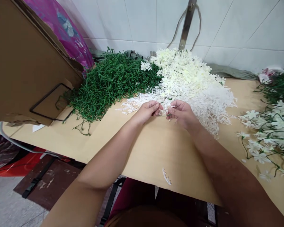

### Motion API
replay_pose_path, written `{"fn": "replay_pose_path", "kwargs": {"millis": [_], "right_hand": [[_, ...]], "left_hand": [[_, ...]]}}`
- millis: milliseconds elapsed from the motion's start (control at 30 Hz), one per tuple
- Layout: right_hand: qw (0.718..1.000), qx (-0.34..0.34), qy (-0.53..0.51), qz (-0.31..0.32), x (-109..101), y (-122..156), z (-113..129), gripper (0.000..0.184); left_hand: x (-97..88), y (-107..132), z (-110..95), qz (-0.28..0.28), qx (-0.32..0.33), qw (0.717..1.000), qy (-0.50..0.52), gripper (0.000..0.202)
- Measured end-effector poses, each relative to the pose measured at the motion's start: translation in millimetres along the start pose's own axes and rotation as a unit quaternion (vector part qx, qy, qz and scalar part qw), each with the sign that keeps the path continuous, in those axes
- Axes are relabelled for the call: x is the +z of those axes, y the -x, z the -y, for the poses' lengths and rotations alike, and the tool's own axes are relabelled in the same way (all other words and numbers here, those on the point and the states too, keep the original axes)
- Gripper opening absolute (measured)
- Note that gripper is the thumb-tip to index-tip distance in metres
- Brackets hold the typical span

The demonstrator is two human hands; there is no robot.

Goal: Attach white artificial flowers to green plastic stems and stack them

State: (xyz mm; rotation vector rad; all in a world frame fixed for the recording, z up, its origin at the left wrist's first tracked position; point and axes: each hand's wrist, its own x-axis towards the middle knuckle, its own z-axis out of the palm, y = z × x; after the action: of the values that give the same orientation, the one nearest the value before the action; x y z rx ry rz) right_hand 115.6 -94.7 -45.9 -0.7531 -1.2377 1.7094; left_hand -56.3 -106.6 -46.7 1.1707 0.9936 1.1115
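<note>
Thin green stem (162, 114), curved, pinched between left hand (147, 111) and right hand (181, 113) above the surface (156, 148), just before the white sprigs (210, 104). Right fingertips also pinch a white bit. Cardboard box (23, 60) at left, contents hidden.

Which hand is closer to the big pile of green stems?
Left. The left hand sits just right of the green stem pile, near its edge. The right hand is farther right, in front of the white feathery sprigs.
</note>
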Motion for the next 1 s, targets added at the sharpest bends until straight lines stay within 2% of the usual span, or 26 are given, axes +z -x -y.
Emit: {"fn": "replay_pose_path", "kwargs": {"millis": [67, 133, 300, 500, 733, 1000], "right_hand": [[0.999, -0.015, -0.024, -0.036, -5, -1, 1, 0.044], [0.998, -0.012, -0.039, -0.053, -7, -2, 1, 0.044], [0.998, 0.023, -0.051, -0.030, -6, -2, -2, 0.043], [0.998, 0.036, -0.045, -0.019, -5, -2, -6, 0.043], [0.998, 0.029, -0.035, -0.033, -4, -1, -7, 0.042], [0.999, 0.002, -0.004, -0.036, -2, -3, -8, 0.043]], "left_hand": [[3.4, 1, 2, 0.040, 0.008, 0.999, -0.036, 0.024], [6.7, 2, 2, 0.056, 0.008, 0.997, -0.051, 0.023], [10.1, 2, 0, 0.027, 0.008, 0.999, -0.045, 0.020], [12.6, 2, 1, 0.004, -0.002, 1.000, -0.013, 0.034], [16.1, 3, 1, -0.009, -0.016, 1.000, 0.013, 0.038], [19.3, 5, -2, 0.006, -0.039, 0.999, 0.026, 0.037]]}}
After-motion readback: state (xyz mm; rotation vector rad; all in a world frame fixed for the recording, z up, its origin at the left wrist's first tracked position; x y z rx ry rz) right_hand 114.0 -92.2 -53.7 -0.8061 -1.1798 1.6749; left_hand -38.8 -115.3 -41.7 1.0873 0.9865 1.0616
